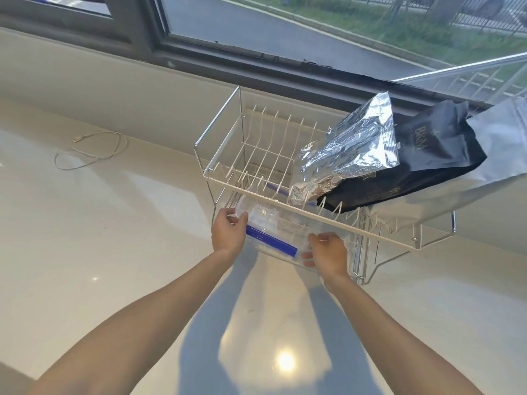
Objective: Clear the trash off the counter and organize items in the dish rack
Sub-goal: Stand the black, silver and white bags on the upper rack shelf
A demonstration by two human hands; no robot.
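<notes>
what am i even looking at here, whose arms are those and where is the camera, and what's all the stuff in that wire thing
There is no machine here. A person wears a wide-angle camera on the head, looking forward and down, so the two bare arms reaching in from the bottom are their own. This is the only view.

The pale, glossy surface is a kitchen counter under a window. On it stands a two-level wire dish rack. On its upper level lie a crinkled silver foil bag, a black pouch and, partly out of view on the right, a grey pouch.

The left hand and right hand together hold a clear zip bag with a blue strip at the front of the lower level. A thin white cable lies on the counter, off to the left.
</notes>
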